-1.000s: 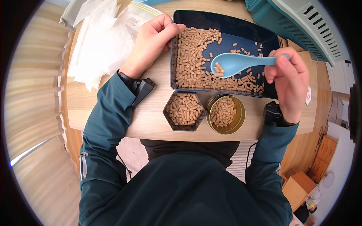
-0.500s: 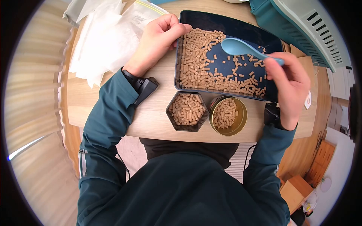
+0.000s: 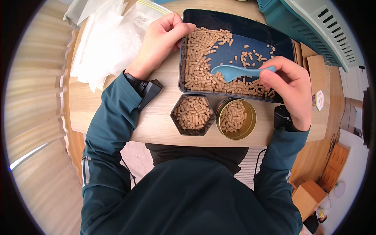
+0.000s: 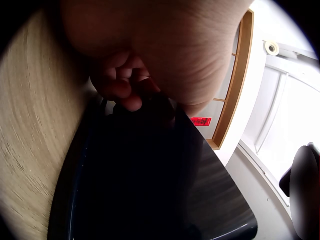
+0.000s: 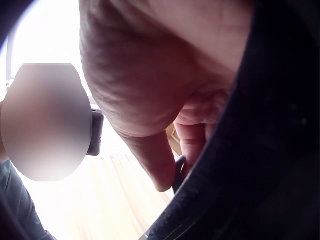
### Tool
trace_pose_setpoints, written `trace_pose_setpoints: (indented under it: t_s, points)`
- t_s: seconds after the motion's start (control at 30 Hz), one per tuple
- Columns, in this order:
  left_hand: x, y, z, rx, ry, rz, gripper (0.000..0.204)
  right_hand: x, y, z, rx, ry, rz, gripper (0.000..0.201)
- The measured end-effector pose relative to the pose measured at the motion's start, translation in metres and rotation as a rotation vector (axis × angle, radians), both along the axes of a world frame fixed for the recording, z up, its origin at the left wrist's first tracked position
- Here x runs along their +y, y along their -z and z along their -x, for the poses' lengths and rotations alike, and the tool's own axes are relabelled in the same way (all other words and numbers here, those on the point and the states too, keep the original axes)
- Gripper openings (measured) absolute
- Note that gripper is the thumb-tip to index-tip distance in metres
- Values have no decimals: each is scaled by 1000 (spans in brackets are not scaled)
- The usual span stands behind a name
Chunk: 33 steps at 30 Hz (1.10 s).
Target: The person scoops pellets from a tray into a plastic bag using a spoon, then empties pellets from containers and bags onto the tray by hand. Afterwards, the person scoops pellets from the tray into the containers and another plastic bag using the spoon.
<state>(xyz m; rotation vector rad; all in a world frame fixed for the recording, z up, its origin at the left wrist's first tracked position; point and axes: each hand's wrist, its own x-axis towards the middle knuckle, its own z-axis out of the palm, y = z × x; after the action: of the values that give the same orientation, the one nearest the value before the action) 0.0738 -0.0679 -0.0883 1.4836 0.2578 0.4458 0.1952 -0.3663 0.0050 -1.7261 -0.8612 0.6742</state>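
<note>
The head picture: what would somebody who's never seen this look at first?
Probably the blue spoon, held in the right hand with its bowl among tan pellets in the dark tray. Next might be the hexagonal box and round gold tin, side by side just below the tray, with pellets inside too.

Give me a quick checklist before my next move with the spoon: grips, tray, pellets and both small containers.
1. Right grip on the blue spoon: ok, handle held between thumb and fingers.
2. Left grip on the tray: ok, at its left rim; firmness not visible.
3. Pellets within the spoon's reach: ok, its bowl is among them.
4. Load in the spoon's bowl: cannot tell, its inside is not clearly visible.
5. Room in the hexagonal container: not ok, pellets cover its whole opening.
6. Room in the round tin: ok, bare gold wall shows at right.
</note>
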Motion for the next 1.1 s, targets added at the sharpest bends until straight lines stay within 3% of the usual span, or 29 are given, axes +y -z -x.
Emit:
trace_pose_setpoints:
  t_s: [0.17,0.43,0.5,0.57,0.63,0.7,0.8,0.83,0.9,0.97,1.03,1.1]
  points:
    - [2,-1,1,25,21,-17,32,0,1,-8,72,66,-44,15]
    - [-1,-7,4,63,43,-19,31,-9,-1,-16,187,149,-306,18]
    - [-1,-7,3,62,42,-21,31,-13,0,-22,116,-62,-527,17]
    - [-3,-7,3,66,16,-7,31,-17,0,-25,68,-117,-572,16]
    - [0,-5,2,54,24,-16,31,-20,-2,-30,-21,-301,-618,19]
    - [1,-4,2,42,34,-24,32,-19,-3,-28,-21,-289,-628,16]
    - [1,-4,2,45,28,-23,33,-18,1,-26,-158,57,-507,7]
    - [1,-4,2,39,28,-30,33,-16,2,-22,-158,56,-508,7]
    - [-1,-8,2,35,25,-37,33,-6,3,-8,-433,412,-206,8]
    - [-3,-11,5,87,31,-47,32,-1,10,-12,-480,417,-225,12]
    - [-2,-8,4,70,34,-43,32,-2,11,-14,-649,366,-100,11]
    - [-3,-8,3,51,35,-39,32,-4,8,-12,-598,329,-85,10]
